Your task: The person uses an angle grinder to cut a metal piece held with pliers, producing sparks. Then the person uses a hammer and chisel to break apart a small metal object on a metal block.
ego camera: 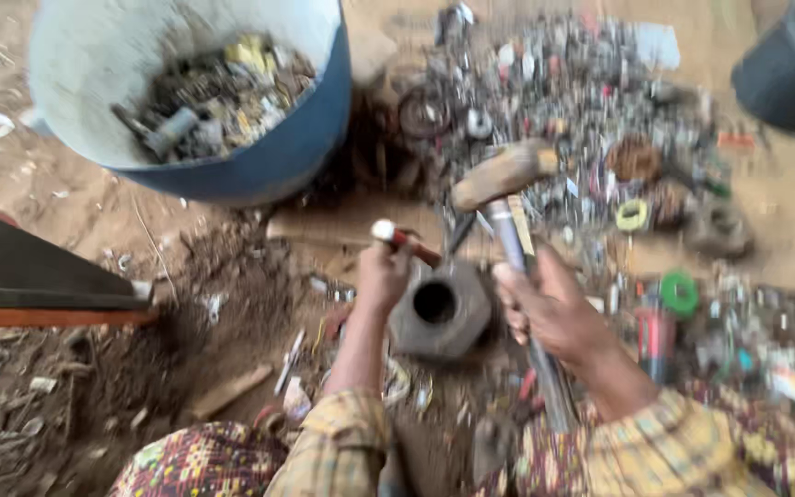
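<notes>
I see my right hand [554, 308] clamped on a raised hammer [506, 175], my left hand [381, 276] gripping a red-handled tool [404, 239] over the metal nut [441, 308] at centre; it looks intact, scrap pile [591, 101] unsorted.

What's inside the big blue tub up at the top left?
The blue tub holds a heap of mixed metal scrap: grey and yellowish pieces, with a grey tube-like part near the front. The near wall hides the bottom, so the depth of the heap cannot be seen.
</notes>
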